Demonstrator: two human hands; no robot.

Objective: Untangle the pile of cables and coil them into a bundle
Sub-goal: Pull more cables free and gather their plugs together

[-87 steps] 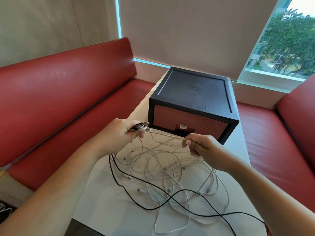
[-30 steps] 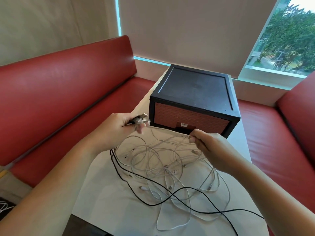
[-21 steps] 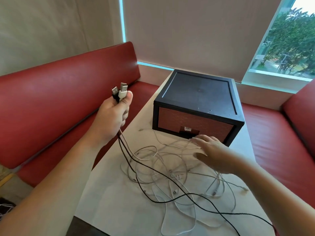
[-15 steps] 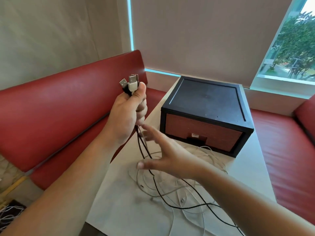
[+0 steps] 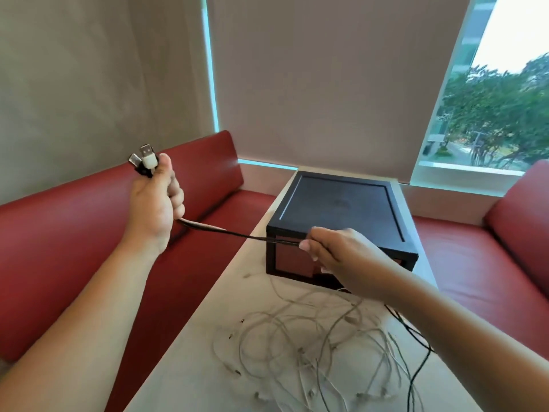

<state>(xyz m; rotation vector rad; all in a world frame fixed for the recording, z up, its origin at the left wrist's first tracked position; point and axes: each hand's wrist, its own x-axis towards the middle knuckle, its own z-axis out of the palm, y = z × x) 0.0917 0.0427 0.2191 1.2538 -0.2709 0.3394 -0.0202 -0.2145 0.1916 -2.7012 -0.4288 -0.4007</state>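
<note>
My left hand (image 5: 156, 209) is raised over the left bench and grips a bunch of cable ends, with white and black USB plugs (image 5: 145, 160) sticking out above my thumb. From its underside a taut stretch of black and white cables (image 5: 231, 231) runs right to my right hand (image 5: 335, 252), which pinches them in front of the black box. The loose pile of white cables (image 5: 320, 346) lies tangled on the table below my right forearm. A black cable (image 5: 416, 364) loops along the pile's right side.
A black box with a brick-pattern front (image 5: 341, 215) stands at the far end of the white table (image 5: 202, 352). Red benches run along the left (image 5: 74, 233) and right (image 5: 481, 263). A window with a blind is behind.
My left hand lifted the plug ends up and to the left. My right hand left the pile, reached over, took hold of the hanging cables and pulled them taut to the right.
</note>
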